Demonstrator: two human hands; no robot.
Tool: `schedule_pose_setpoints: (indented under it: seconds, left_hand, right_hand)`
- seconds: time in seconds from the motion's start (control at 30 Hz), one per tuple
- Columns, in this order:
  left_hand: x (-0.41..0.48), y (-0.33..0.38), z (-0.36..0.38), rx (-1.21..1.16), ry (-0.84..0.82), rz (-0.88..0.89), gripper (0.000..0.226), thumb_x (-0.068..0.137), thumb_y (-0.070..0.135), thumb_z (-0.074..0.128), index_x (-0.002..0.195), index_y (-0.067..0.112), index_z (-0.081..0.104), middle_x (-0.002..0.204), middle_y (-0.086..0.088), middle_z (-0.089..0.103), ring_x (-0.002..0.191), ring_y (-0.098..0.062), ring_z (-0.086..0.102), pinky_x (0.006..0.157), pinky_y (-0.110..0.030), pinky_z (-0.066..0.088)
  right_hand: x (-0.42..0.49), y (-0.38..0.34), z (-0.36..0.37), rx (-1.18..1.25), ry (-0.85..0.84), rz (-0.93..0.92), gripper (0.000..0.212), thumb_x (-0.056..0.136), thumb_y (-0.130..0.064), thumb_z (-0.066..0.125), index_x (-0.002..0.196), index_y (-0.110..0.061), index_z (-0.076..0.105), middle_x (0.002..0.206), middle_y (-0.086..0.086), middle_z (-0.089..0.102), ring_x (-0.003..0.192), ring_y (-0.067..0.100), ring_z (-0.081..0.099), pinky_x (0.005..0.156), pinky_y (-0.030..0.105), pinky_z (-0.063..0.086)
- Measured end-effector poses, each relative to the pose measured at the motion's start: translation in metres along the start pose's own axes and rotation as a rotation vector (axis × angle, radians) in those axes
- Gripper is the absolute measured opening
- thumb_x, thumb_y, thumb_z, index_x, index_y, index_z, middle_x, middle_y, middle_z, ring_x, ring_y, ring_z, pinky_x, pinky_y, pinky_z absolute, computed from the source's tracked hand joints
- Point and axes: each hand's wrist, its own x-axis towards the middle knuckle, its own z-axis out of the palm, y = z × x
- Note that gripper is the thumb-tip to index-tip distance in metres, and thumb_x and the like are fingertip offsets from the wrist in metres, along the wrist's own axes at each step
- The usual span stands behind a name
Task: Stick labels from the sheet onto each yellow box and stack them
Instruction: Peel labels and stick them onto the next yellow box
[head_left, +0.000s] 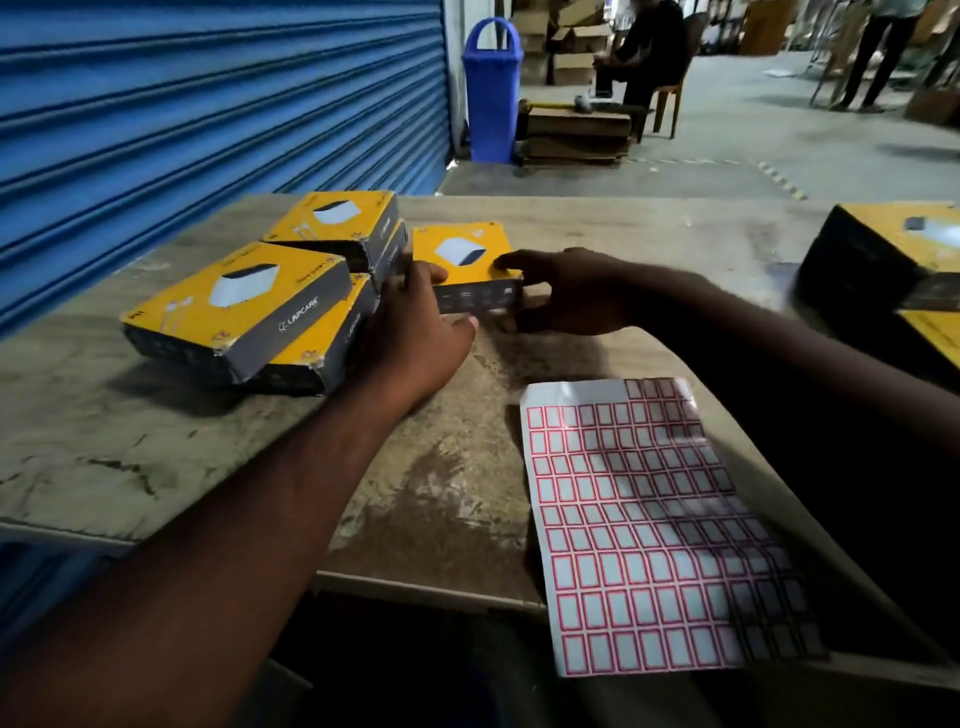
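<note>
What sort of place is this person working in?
Most likely a warehouse or packing depot: a blue roller shutter beside the worktable, cardboard cartons stacked on the bare concrete floor behind, and several identical yellow boxes near a sheet of labels.

yellow box (462, 249): yellow top, white-and-dark device picture, dark grey side | stacked boxes (236, 296): same yellow and grey, white lettering | label sheet (639, 530): white, grid of red-bordered rectangles | roller shutter (208, 104): blue, horizontal ribs | bin (491, 88): blue | table (156, 457): mottled grey-brown | floor marking (782, 179): yellow-black stripes
</note>
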Motion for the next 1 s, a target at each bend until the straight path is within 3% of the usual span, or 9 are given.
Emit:
schedule_pose_setpoints:
  seconds: [0.1, 0.2, 0.37, 0.5, 0.6, 0.7, 0.77, 0.87, 1.0]
  left_hand:
    - [0.000, -0.001, 0.000, -0.068, 0.027, 0.043, 0.056, 0.077, 0.027, 0.075, 0.126, 0.031, 0.050, 0.132, -0.004, 0.052, 0.114, -0.025, 0.056, 0.097, -0.044, 0.048]
    - [0.002, -0.002, -0.002, -0.149, 0.077, 0.097, 0.063, 0.068, 0.019, 0.076, 0.124, 0.034, 0.053, 0.130, -0.001, 0.053, 0.115, -0.023, 0.058, 0.094, -0.046, 0.052]
    - [0.002, 0.018, 0.001, -0.208, 0.213, 0.317, 0.061, 0.069, -0.005, 0.075, 0.124, 0.016, 0.061, 0.118, -0.001, 0.045, 0.103, -0.013, 0.059, 0.094, -0.027, 0.051]
    - [0.009, 0.036, 0.008, -0.238, 0.291, 0.431, 0.048, 0.076, 0.014, 0.079, 0.121, 0.014, 0.064, 0.116, -0.008, 0.051, 0.101, -0.015, 0.060, 0.090, -0.033, 0.054]
    - [0.013, 0.055, 0.011, -0.164, 0.329, 0.495, 0.048, 0.079, 0.027, 0.075, 0.124, 0.016, 0.063, 0.120, -0.012, 0.052, 0.111, -0.013, 0.049, 0.096, -0.016, 0.042]
    - [0.022, 0.073, 0.012, -0.244, 0.289, 0.526, 0.047, 0.087, 0.032, 0.069, 0.130, 0.014, 0.059, 0.126, -0.009, 0.057, 0.116, -0.011, 0.051, 0.093, -0.006, 0.034]
    - [0.027, 0.079, 0.015, -0.325, 0.250, 0.523, 0.045, 0.092, 0.034, 0.065, 0.132, 0.014, 0.057, 0.128, -0.003, 0.061, 0.118, -0.010, 0.055, 0.091, -0.004, 0.035]
    - [0.027, 0.073, 0.022, -0.365, 0.236, 0.518, 0.045, 0.095, 0.033, 0.063, 0.135, 0.015, 0.054, 0.131, 0.002, 0.061, 0.119, -0.003, 0.055, 0.089, -0.003, 0.036]
    - [0.025, 0.056, 0.025, -0.409, 0.107, 0.387, 0.046, 0.094, 0.037, 0.063, 0.136, 0.021, 0.053, 0.110, 0.023, 0.063, 0.099, 0.017, 0.058, 0.083, -0.006, 0.045]
  right_hand:
    - [-0.006, 0.002, -0.005, 0.179, -0.015, -0.003, 0.078, 0.085, -0.026, 0.074, 0.151, -0.027, 0.033, 0.137, 0.000, 0.058, 0.108, 0.016, 0.060, 0.094, 0.028, 0.045]
    - [-0.022, 0.010, -0.008, 0.323, 0.022, -0.009, 0.073, 0.081, -0.016, 0.077, 0.145, -0.024, 0.044, 0.109, -0.006, 0.068, 0.103, 0.015, 0.067, 0.085, 0.028, 0.053]
    - [-0.043, 0.033, 0.001, 0.383, 0.335, -0.063, 0.063, 0.073, -0.015, 0.084, 0.131, -0.019, 0.059, 0.102, -0.003, 0.074, 0.075, 0.016, 0.070, 0.079, 0.040, 0.058]
    - [-0.045, 0.050, -0.001, 0.310, 0.549, -0.056, 0.065, 0.070, -0.023, 0.088, 0.127, -0.021, 0.059, 0.108, -0.005, 0.067, 0.077, 0.008, 0.062, 0.072, 0.021, 0.054]
    - [-0.044, 0.061, -0.004, 0.461, 0.666, -0.078, 0.050, 0.076, -0.021, 0.084, 0.119, -0.017, 0.060, 0.103, -0.004, 0.064, 0.080, 0.008, 0.063, 0.070, 0.023, 0.051]
    - [-0.051, 0.065, -0.011, 0.892, 0.603, -0.119, 0.036, 0.080, -0.007, 0.077, 0.110, -0.014, 0.058, 0.095, -0.004, 0.063, 0.072, 0.002, 0.062, 0.066, 0.020, 0.049]
    - [-0.057, 0.072, -0.014, 1.074, 0.520, -0.114, 0.035, 0.078, -0.011, 0.078, 0.106, -0.018, 0.057, 0.094, -0.005, 0.066, 0.083, 0.010, 0.065, 0.077, 0.032, 0.055]
    - [-0.061, 0.076, -0.017, 1.184, 0.481, -0.100, 0.041, 0.072, -0.020, 0.077, 0.107, -0.017, 0.058, 0.101, 0.002, 0.068, 0.096, 0.024, 0.069, 0.089, 0.048, 0.057]
    - [-0.061, 0.072, -0.020, 1.219, 0.507, -0.057, 0.033, 0.090, -0.028, 0.067, 0.115, -0.007, 0.060, 0.096, 0.009, 0.068, 0.085, 0.029, 0.068, 0.081, 0.045, 0.058]
